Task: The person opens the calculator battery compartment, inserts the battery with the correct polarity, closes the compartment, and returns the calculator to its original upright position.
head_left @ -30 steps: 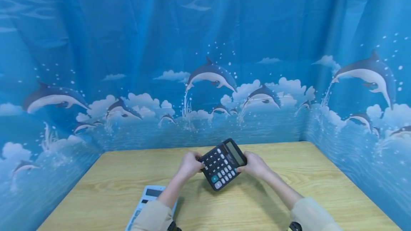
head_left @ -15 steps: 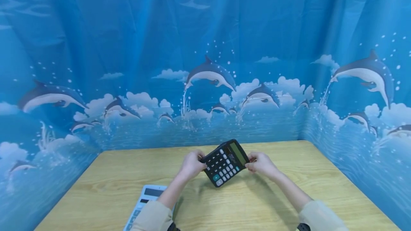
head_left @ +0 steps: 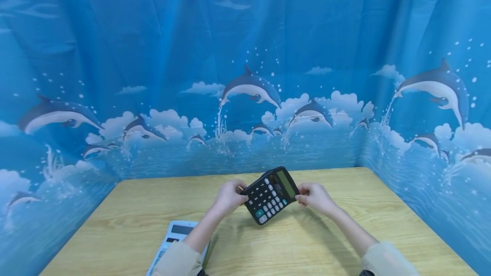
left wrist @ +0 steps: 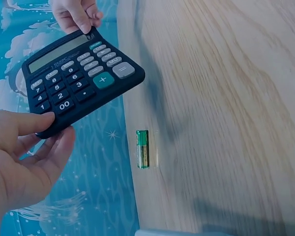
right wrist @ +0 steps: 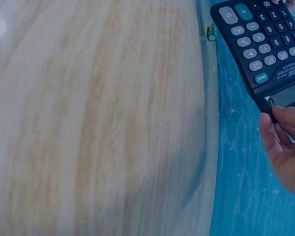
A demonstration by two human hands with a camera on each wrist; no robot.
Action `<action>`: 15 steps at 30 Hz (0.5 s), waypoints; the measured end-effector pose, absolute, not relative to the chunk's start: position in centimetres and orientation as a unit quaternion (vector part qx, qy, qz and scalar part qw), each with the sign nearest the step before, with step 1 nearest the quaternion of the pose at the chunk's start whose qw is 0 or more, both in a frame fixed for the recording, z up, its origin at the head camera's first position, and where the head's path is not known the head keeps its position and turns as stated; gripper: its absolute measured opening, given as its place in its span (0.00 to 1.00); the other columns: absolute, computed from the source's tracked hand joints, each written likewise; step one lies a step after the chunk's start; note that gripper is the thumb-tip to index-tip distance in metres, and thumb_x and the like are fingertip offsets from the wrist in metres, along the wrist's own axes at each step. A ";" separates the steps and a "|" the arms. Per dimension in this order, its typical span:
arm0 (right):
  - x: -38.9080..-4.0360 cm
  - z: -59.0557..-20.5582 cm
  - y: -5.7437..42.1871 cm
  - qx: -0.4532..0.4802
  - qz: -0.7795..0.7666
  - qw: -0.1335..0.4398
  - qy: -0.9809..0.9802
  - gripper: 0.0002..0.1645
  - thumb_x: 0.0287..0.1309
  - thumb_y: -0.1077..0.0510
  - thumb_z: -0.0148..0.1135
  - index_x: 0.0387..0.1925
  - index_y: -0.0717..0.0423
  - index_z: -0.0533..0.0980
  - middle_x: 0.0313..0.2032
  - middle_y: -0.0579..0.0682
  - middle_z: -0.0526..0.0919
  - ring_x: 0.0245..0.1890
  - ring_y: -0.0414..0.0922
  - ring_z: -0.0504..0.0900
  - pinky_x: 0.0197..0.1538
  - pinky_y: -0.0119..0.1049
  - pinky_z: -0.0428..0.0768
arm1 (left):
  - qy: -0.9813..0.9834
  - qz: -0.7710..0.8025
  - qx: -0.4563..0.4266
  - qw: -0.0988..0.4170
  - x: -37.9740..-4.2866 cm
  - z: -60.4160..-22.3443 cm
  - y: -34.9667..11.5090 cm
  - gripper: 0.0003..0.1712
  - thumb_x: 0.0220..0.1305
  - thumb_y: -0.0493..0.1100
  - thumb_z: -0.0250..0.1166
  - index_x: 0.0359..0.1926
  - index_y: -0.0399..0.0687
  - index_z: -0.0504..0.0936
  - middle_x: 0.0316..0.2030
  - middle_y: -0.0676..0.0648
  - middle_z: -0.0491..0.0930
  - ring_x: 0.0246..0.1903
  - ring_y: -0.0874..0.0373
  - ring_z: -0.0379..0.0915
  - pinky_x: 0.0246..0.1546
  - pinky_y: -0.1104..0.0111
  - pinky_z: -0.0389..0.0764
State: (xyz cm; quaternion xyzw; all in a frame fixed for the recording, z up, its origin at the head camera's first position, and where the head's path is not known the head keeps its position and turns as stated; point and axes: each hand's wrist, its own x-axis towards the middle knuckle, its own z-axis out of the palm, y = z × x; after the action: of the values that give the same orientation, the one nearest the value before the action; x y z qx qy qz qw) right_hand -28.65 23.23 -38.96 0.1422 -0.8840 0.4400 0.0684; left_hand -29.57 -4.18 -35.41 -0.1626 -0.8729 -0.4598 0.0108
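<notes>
A black calculator (head_left: 270,195) with grey and teal keys is held tilted above the wooden table, its keys and display facing the person. My left hand (head_left: 230,199) pinches its lower left edge, thumb on the front by the 00 key and fingers behind, as the left wrist view shows. At the display end, my right hand (head_left: 315,198) pinches the corner between thumb and fingers; in the right wrist view the thumb (right wrist: 287,115) lies at the display's corner. A green battery (left wrist: 142,149) lies on the table below the calculator.
A light blue calculator (head_left: 168,242) lies at the front left of the wooden table (head_left: 291,246), partly hidden by the left forearm. A blue dolphin-print curtain (head_left: 245,54) hangs around the table's back and sides.
The black calculator has shifted slightly right and tilted. My right hand has slid outward, from a grip over its right edge to a fingertip pinch at the corner. The left hand keeps its hold.
</notes>
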 end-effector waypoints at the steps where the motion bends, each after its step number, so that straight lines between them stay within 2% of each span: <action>1: -28.6 -39.0 23.2 0.149 0.426 0.074 -0.889 0.03 0.52 0.68 0.61 0.28 0.67 0.76 0.22 0.48 0.76 0.22 0.44 0.77 0.27 0.36 0.80 | -0.872 -0.461 -0.161 0.008 -29.5 -35.5 -4.3 0.10 0.48 0.28 0.65 0.34 0.36 0.78 0.25 0.44 0.79 0.25 0.57 0.75 0.23 0.68 0.78; 5: -28.5 -39.1 23.2 0.159 0.412 0.083 -0.893 0.05 0.52 0.67 0.62 0.28 0.67 0.75 0.22 0.49 0.76 0.21 0.46 0.77 0.25 0.34 0.78 | -0.871 -0.468 -0.149 -0.004 -29.5 -35.6 -4.5 0.09 0.50 0.28 0.64 0.35 0.37 0.78 0.24 0.45 0.78 0.20 0.58 0.74 0.18 0.68 0.77; 15: -28.4 -39.0 23.0 0.136 0.448 0.073 -0.881 0.02 0.50 0.71 0.61 0.29 0.67 0.76 0.23 0.52 0.78 0.23 0.52 0.79 0.30 0.44 0.80 | -0.832 -0.537 -0.130 -0.055 -29.2 -35.7 -4.8 0.09 0.51 0.24 0.62 0.37 0.31 0.76 0.25 0.42 0.76 0.20 0.56 0.75 0.24 0.64 0.81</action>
State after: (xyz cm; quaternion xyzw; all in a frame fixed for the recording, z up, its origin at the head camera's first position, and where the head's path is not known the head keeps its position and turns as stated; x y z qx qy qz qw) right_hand -28.40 22.99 -38.95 0.1356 -0.8805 0.4483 0.0733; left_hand -29.22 -4.79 -35.71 -0.1299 -0.8316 -0.5372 -0.0552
